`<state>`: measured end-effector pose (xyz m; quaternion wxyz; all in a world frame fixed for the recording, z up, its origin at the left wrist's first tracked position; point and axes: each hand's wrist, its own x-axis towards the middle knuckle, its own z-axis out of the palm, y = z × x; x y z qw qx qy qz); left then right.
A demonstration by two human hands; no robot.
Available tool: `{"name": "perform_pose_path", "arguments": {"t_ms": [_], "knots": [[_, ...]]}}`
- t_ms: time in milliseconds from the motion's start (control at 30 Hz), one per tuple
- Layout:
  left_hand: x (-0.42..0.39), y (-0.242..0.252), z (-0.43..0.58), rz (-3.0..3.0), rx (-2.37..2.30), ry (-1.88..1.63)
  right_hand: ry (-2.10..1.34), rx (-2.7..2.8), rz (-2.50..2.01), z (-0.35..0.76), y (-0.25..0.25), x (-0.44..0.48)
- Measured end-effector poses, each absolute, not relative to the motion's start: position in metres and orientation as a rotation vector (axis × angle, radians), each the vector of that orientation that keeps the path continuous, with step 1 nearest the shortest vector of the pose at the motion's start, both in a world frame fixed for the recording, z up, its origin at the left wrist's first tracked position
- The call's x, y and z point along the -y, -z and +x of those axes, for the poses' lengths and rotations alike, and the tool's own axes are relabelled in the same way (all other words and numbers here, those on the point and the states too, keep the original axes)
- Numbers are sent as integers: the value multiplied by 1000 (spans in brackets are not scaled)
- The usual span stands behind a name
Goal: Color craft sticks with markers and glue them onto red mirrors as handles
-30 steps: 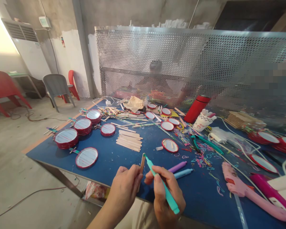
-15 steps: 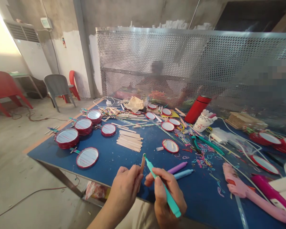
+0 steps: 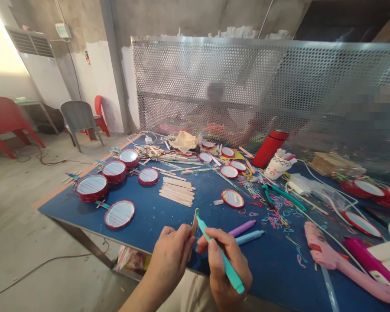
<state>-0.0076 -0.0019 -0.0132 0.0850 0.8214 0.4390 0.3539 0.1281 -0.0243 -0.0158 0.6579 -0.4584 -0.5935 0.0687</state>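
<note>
My left hand [image 3: 170, 255] pinches a small wooden craft stick [image 3: 194, 224] upright above the near edge of the blue table [image 3: 156, 216]. My right hand [image 3: 225, 264] grips a teal marker [image 3: 219, 253] like a pen, with its tip touching the top of the stick. A purple marker [image 3: 242, 228] and a light blue marker [image 3: 249, 236] lie on the table just beyond my right hand. A row of plain wooden sticks [image 3: 177, 190] lies farther back.
Red-rimmed round mirrors [image 3: 119, 214] are spread over the left and middle. Coloured rubber bands [image 3: 279, 212], teal pliers [image 3: 281, 193], a red bottle [image 3: 269, 147], a paper cup [image 3: 277, 164] and pink glue guns [image 3: 341, 262] fill the right. A person sits behind the perforated metal screen [image 3: 263, 86].
The marker tip has shifted slightly along the top of the stick. Both hands stay in place.
</note>
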Motion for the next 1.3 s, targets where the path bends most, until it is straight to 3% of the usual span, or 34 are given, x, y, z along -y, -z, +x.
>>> {"name": "perform_pose_path", "arguments": {"t_ms": [1300], "knots": [[3,12,-7,2460,-1353,-1067,-183,1297,-1050,127,18,23]]}}
